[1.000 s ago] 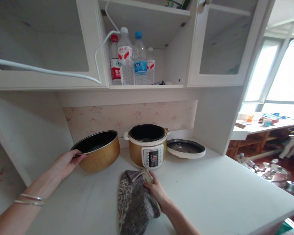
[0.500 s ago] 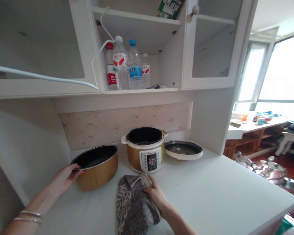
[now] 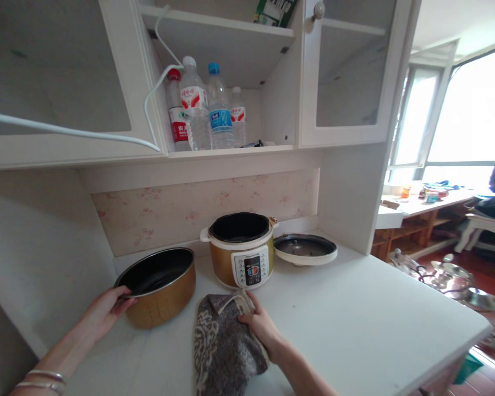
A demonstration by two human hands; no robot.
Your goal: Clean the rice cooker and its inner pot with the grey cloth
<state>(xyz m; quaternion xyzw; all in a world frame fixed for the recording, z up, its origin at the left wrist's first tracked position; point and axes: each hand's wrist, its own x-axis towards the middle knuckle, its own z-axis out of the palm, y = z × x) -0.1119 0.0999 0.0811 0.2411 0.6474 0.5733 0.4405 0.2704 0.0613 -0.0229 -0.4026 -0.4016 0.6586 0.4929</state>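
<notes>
My left hand [image 3: 107, 308] grips the near left rim of a gold inner pot [image 3: 165, 297] with a black inside; the pot is on the white counter. My right hand [image 3: 260, 329] is closed on a grey-brown patterned cloth [image 3: 226, 341], which hangs down over the counter's front part. Just behind the cloth stands a gold and white electric pressure cooker [image 3: 223, 258], its lid off and its black inside showing. To its right lies a round lid [image 3: 305, 256], dark underside up.
White counter [image 3: 334, 319] runs to a corner at the right. Above, an open cabinet shelf [image 3: 272, 147] holds several plastic bottles [image 3: 220, 115]. A white cable [image 3: 66, 127] crosses the left cabinet door. Metal pots [image 3: 449, 278] stand on the floor at right.
The view has shifted slightly to the right, so most things sit a little further left. Both hands keep their holds on the inner pot and the cloth.
</notes>
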